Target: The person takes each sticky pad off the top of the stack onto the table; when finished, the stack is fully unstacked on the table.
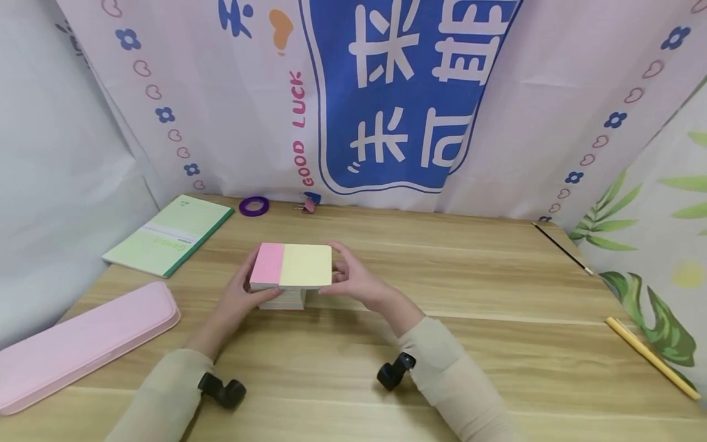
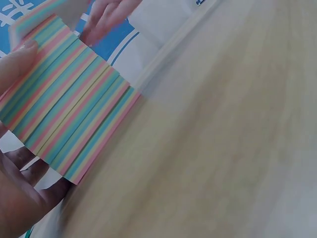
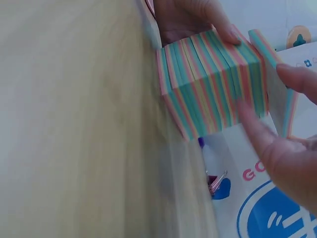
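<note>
A stack of sticky-note pads (image 1: 284,299) stands on the table, its sides striped pink, yellow and blue-green in the left wrist view. My left hand (image 1: 243,296) grips it from the left, thumb near the front and the other fingers behind. A yellow-topped sticky-note pad (image 1: 306,266) lies over the stack's right part, sticking out past it; pink paper (image 1: 267,264) shows beside it. My right hand (image 1: 358,281) pinches that pad at its right end. In the right wrist view the pad (image 3: 277,82) is tilted a little apart from the stack.
A green notebook (image 1: 171,236) and a pink pencil case (image 1: 88,344) lie on the left. Behind are a purple tape ring (image 1: 254,213) and blue and pink clips (image 1: 310,201). A thin dark brush or pencil (image 1: 562,248) and a yellow stick (image 1: 652,357) lie along the right edge.
</note>
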